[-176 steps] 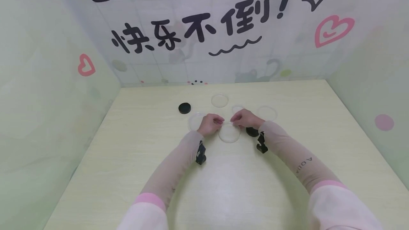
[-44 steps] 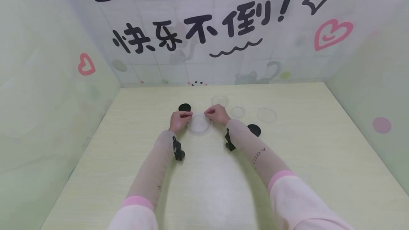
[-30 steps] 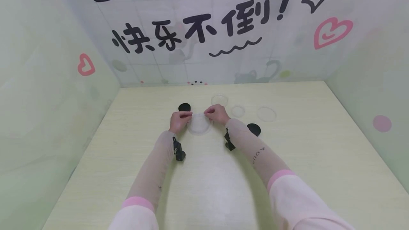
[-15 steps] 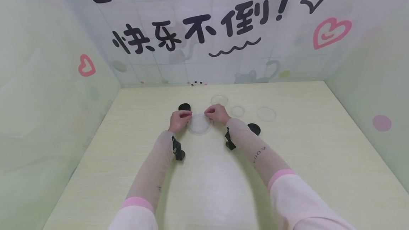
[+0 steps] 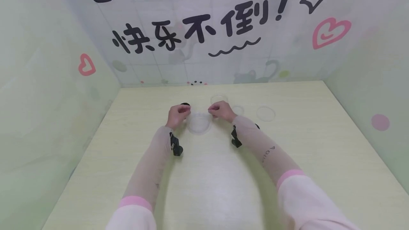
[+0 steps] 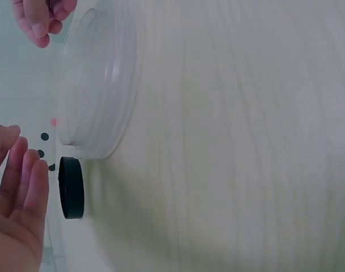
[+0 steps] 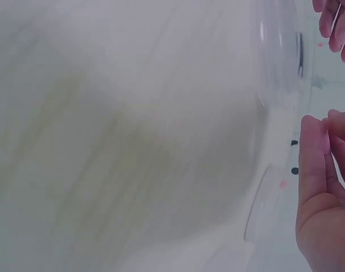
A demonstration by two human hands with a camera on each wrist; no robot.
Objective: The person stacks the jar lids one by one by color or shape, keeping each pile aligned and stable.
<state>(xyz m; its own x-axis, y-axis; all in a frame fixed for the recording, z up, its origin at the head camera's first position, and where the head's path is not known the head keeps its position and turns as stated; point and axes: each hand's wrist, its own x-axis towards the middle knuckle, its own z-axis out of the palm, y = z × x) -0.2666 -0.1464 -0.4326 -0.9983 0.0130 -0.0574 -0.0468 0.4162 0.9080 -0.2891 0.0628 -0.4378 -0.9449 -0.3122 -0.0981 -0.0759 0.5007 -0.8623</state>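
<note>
- A pale cloth backdrop [image 5: 179,63] rises beyond both hands, printed with bold black lettering [image 5: 198,27] and pink hearts on either side; pale side walls flank the work space.
- The table [image 5: 207,180] is light with a faint wood grain, and it brightens to a soft sheen between the forearms (the sleeves throw gentle shadows on it).
- The nested clear containers [image 5: 198,123] stand upright on the table between the hands, slightly to the person's side of the fingertips. Several rims show, so at least two pieces seem to sit together; the exact count I cannot tell.
- The left hand [image 6: 18,195] is beside them, fingers fairly straight, thumb tip near the forefinger, nothing visible between.
- The right hand [image 7: 328,195] mirrors it, fingers extended with tips close together, pinching nothing that shows, apart from the container wall.
- This nesting looks done, to judge by the free fingers.
- Still separate: a clear dish [image 5: 219,97] just beyond the right hand, a small clear piece [image 5: 238,110] and a larger clear piece [image 5: 266,114] to its right.
- The black disc [image 6: 72,187] by the left hand and a second black disc [image 5: 257,126], mostly hidden behind the right sleeve, also lie loose.
</note>
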